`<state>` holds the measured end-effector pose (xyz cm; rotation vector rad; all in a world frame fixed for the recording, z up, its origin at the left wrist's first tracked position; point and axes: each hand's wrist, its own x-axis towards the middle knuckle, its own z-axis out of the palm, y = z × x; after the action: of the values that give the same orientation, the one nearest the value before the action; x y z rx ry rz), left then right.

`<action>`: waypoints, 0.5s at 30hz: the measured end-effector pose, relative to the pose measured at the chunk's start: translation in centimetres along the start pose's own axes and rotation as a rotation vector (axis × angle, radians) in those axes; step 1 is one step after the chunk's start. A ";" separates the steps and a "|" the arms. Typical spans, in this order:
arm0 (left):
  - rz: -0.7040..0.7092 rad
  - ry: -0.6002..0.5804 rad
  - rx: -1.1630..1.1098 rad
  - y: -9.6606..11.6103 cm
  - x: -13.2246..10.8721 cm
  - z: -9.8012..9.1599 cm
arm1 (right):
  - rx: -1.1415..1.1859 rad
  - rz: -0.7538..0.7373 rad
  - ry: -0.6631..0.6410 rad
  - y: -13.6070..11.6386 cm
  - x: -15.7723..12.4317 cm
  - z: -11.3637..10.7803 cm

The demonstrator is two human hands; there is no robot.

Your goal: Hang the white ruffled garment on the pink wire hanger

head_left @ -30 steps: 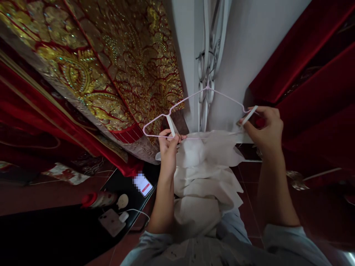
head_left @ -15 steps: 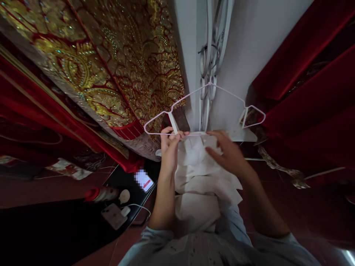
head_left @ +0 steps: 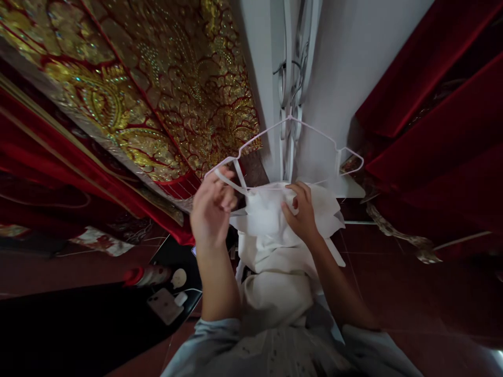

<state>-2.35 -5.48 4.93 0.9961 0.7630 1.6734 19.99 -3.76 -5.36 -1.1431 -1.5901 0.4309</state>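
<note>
A thin pale-pink clothes hanger hangs by its hook in front of me. At its lower bar is the top edge of a white layered garment with shoulder straps, which drapes down toward my lap. My left hand is by the hanger's left end, its curled fingers on a white strap pulled out leftward from the garment. My right hand grips the garment's top edge near the middle of the bar, thumb in front. Another strap is looped over the hanger's left notch, and one over the right notch.
Gold sequined red fabric hangs at left, and dark red garments at right. A white scrolled metal stand is behind the hanger. On a black surface at lower left lie a phone, a charger and a red-capped bottle.
My left hand has left the hanger bar and moved left and toward me, drawing out a strap. My right hand has moved slightly left onto the garment's top edge.
</note>
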 end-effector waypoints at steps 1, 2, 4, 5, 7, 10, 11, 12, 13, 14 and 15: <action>0.026 0.048 -0.059 0.1 0.5 -0.6 | -0.006 -0.005 -0.003 0.1 -0.1 -0.4; 0.059 0.109 -0.098 0.0 0.9 -1.3 | -0.012 -0.008 -0.006 0.1 -0.2 -0.8; 0.100 0.259 -0.125 -0.8 1.2 -2.3 | -0.020 -0.016 -0.010 0.1 -0.3 -1.6; 0.092 0.325 -0.110 -1.4 1.0 -2.6 | -0.022 -0.019 -0.013 0.0 -0.4 -1.8; 0.010 0.363 -0.040 -2.8 0.4 -2.2 | -0.022 -0.025 -0.013 -0.4 -0.5 -1.8; -0.111 0.209 0.011 -4.4 -0.6 -0.1 | -0.007 -0.033 -0.006 -1.3 -0.7 -1.2; -0.112 0.157 -0.001 -4.7 -0.9 0.7 | 0.001 -0.036 -0.009 -1.5 -0.8 -1.2; -0.091 0.126 -0.018 -4.8 -1.0 1.4 | 0.009 -0.044 -0.019 -1.6 -0.8 -1.3; -0.061 0.112 -0.031 -4.9 -1.0 2.0 | 0.013 -0.055 -0.032 -1.5 -0.7 -1.6; -0.031 0.104 -0.039 -4.9 -1.0 2.4 | 0.007 -0.055 -0.044 -1.2 -0.6 -2.2; -0.007 0.098 -0.041 -4.8 -1.0 2.6 | -0.002 -0.045 -0.033 -0.8 -0.3 -2.9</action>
<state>2.21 -4.91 1.84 0.8875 0.7924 1.7356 22.24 -5.19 -3.91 -1.1042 -1.6422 0.4208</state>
